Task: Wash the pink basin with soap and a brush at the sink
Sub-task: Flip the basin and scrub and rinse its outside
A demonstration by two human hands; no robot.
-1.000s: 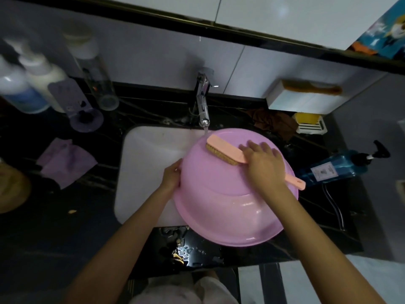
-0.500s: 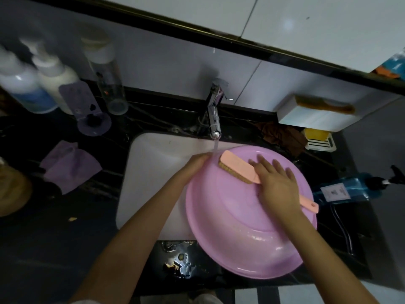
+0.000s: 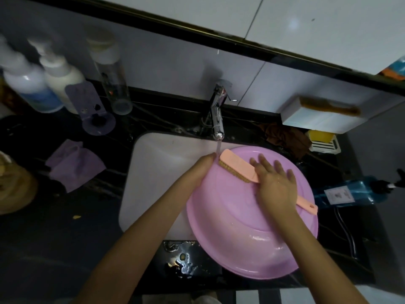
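The pink basin (image 3: 236,227) lies tilted over the right side of the white sink (image 3: 153,172), its outer underside facing me. My left hand (image 3: 200,172) grips its upper-left rim, fingers hidden behind the edge. My right hand (image 3: 276,187) holds the pink brush (image 3: 238,170) by its handle and presses the bristles against the basin's upper part. The handle end sticks out past my wrist. Water runs from the chrome tap (image 3: 217,119) onto the brush head and the rim.
Pump bottles (image 3: 57,80) and a clear bottle (image 3: 114,84) stand at the back left, with a purple cloth (image 3: 74,165) near them. A blue bottle (image 3: 341,193) lies at the right. A white box (image 3: 317,119), a brown rag (image 3: 285,137) and a soap dish (image 3: 322,141) sit behind the basin.
My left hand slid up from the basin's left side to its upper-left rim near the tap. The basin sits more to the right and turned, while the brush stays under the water stream.
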